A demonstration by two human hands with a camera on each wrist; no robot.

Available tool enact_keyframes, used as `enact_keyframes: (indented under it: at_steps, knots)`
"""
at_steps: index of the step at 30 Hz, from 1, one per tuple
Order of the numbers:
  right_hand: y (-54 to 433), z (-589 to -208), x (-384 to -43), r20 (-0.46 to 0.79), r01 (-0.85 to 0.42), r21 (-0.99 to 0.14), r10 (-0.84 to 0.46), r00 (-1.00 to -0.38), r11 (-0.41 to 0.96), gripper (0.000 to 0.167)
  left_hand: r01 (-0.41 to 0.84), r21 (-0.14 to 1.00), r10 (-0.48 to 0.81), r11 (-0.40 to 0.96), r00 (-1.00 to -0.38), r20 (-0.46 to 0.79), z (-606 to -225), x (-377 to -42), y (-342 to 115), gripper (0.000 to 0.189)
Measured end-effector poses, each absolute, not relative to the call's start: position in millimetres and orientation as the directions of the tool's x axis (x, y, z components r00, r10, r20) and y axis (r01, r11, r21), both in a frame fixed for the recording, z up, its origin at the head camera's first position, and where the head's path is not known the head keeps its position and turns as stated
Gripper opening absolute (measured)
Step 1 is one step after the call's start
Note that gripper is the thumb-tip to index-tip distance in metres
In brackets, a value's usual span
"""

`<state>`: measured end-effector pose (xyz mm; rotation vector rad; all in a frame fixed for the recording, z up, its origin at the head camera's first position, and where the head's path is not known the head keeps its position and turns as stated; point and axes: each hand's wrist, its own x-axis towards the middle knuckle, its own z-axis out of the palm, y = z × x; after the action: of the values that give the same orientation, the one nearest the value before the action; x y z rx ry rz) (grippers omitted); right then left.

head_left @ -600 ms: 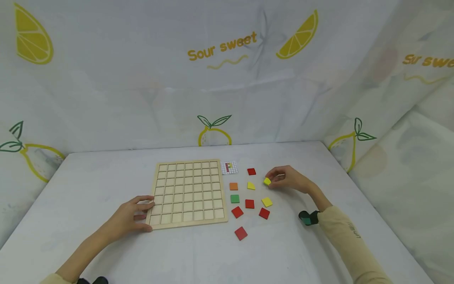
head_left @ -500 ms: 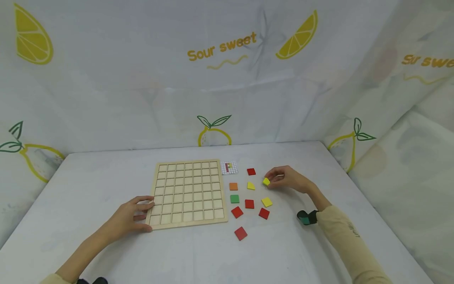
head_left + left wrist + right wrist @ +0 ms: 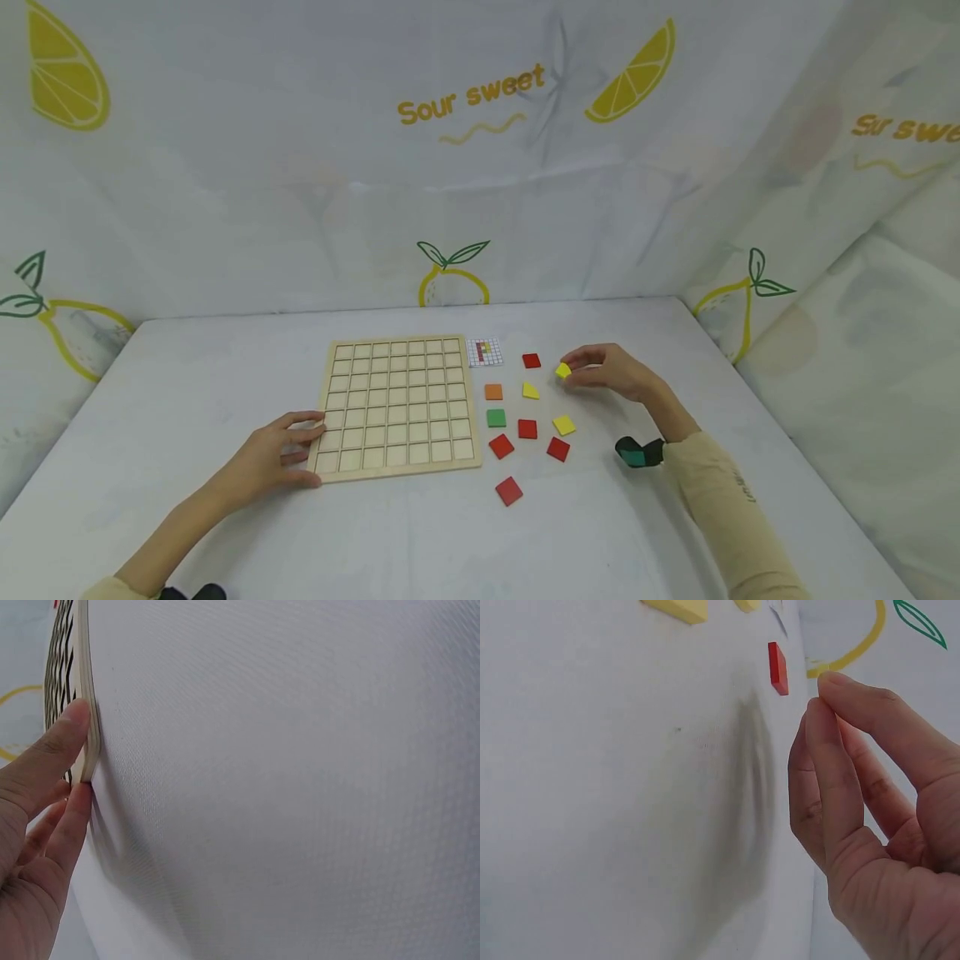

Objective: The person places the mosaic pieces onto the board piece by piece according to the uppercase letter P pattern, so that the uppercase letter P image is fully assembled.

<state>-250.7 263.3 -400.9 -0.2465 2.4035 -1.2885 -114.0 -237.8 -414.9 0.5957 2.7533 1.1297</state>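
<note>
A small yellow tile (image 3: 562, 371) is pinched between the thumb and fingers of my right hand (image 3: 612, 371), to the right of the other tiles. In the right wrist view the fingertips (image 3: 823, 711) come together above the white cloth, with a shadow below. My left hand (image 3: 264, 457) holds the near left corner of a wooden grid board (image 3: 397, 475), thumb at the front and fingers along the left side. The left wrist view shows the fingertips (image 3: 77, 712) on the board's rim (image 3: 91, 742). The board's squares hold no tiles.
Right of the board lie an orange tile (image 3: 493, 392), a green tile (image 3: 497, 418), yellow tiles (image 3: 564, 426) and several red tiles (image 3: 527, 429). A pattern card (image 3: 484, 352) sits by the board's far right corner. Lemon-printed cloth (image 3: 480, 192) hangs behind the table.
My right hand has moved slightly up and away from me with the yellow tile between its fingers. My left hand stays at the board's corner, and the other tiles lie as before.
</note>
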Motion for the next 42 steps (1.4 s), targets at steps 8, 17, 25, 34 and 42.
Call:
enact_keyframes:
  at_steps: [8,17,25,34,42]
  knots:
    - [248.3,-402.8,-251.5,-0.248,0.066,-0.870,-0.318,-0.915,0.488,0.041,0.323,0.705,0.397,0.632,-0.916,0.064,-414.9,-114.3,-239.4,0.068]
    - [229.8,-404.3,-255.1,-0.253,0.076,-0.870,-0.309,-0.917,0.487,0.041,0.327,0.710,0.398,0.624,-0.914,0.072,-417.2,-115.1,-239.9,0.068]
    - [213.1,-402.9,-258.8,-0.259,0.064,-0.866,-0.336,-0.906,0.495,0.039,0.320,0.720,0.398,0.616,-0.915,0.067,-416.0,-113.5,-239.8,0.067]
    - [194.3,-401.2,-262.5,-0.246,0.052,-0.869,-0.338,-0.909,0.492,0.037,0.352,0.715,0.408,0.604,-0.907,0.102,-419.8,-114.9,-241.5,0.066]
    - [175.3,-402.2,-268.9,-0.256,0.072,-0.895,-0.373,-0.892,0.441,0.035,0.324,0.727,0.409,0.605,-0.910,0.065,-418.2,-114.7,-239.9,0.067]
